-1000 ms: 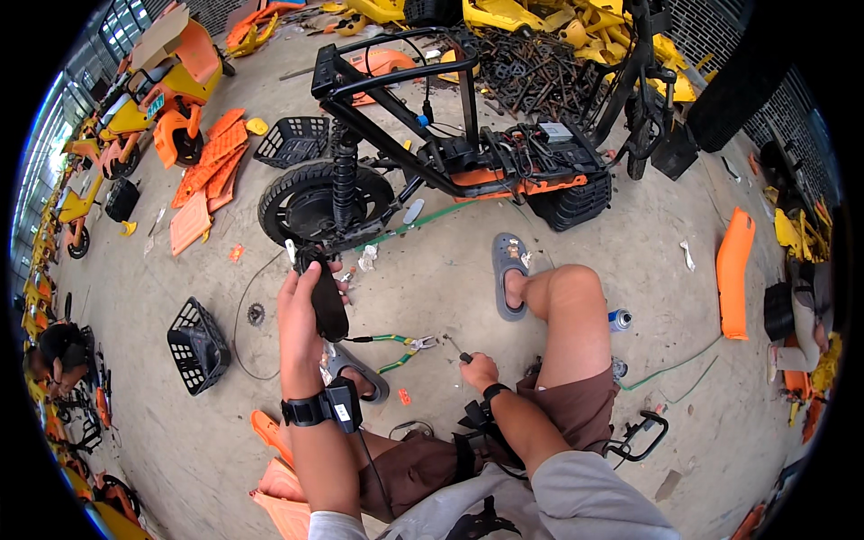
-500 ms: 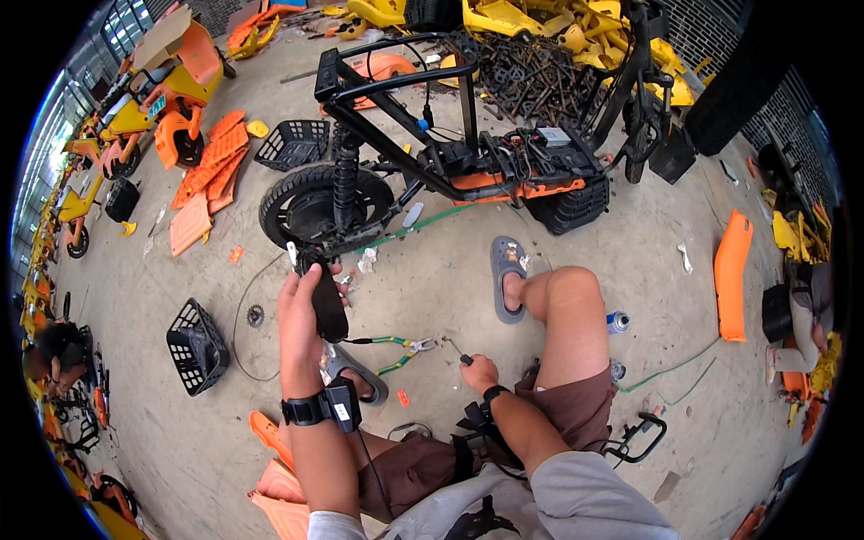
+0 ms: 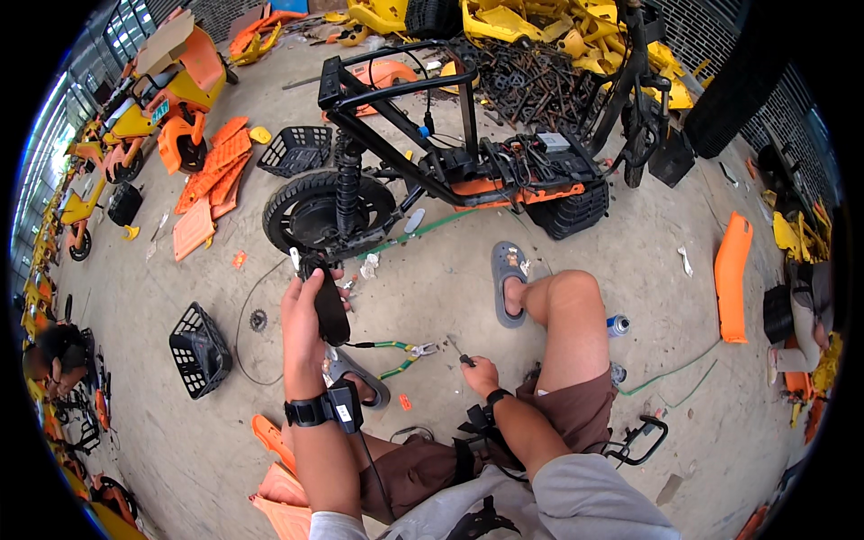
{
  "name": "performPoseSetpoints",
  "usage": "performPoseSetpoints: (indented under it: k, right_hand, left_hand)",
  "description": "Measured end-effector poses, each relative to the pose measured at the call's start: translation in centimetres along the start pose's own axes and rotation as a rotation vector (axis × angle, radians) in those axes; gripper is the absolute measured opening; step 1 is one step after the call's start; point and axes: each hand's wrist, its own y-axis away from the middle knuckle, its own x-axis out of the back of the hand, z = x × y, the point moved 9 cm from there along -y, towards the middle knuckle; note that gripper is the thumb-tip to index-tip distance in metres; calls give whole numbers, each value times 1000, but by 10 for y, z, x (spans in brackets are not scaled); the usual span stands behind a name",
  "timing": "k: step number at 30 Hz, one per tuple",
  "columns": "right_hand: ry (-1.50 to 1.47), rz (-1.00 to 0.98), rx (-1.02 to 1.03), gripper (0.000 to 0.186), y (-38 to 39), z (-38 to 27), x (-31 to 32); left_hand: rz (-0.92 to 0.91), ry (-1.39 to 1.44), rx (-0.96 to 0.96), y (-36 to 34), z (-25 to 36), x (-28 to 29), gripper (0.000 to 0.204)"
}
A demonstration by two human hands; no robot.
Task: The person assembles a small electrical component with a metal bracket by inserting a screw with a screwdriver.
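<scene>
In my left hand (image 3: 302, 308) is a long black rounded part (image 3: 333, 313), raised just below the rear wheel (image 3: 310, 220) of a stripped black scooter frame (image 3: 405, 148). My thumb lies along it and fingertips show at its far side. A screwdriver (image 3: 465, 358) is gripped in my right hand (image 3: 482, 375), its shaft pointing up and left, touching nothing that I can see. Between the hands, on the floor beside my left shoe, lie green-and-yellow handled pliers (image 3: 402, 357).
Black baskets (image 3: 200, 351) stand left and behind the wheel. A small sprocket (image 3: 258, 320), a spray can (image 3: 617, 325) and a long orange panel (image 3: 734, 277) lie around me. Piled yellow panels (image 3: 576, 40) and dark metal parts (image 3: 531, 79) fill the back. People work at both edges.
The whole view has shifted very slightly. Both hands keep their holds, with the black part and the screwdriver in nearly the same places.
</scene>
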Motion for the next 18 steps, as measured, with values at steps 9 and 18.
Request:
performPoseSetpoints:
  k: [9, 18]
  right_hand:
    - [-709, -271, 77, 30, 1, -82, -11]
    - [-888, -726, 399, 36, 96, -260, 130]
  left_hand:
    - [36, 15, -17, -5, 0, 11, 31]
    - [84, 233, -17, -11, -1, 20, 48]
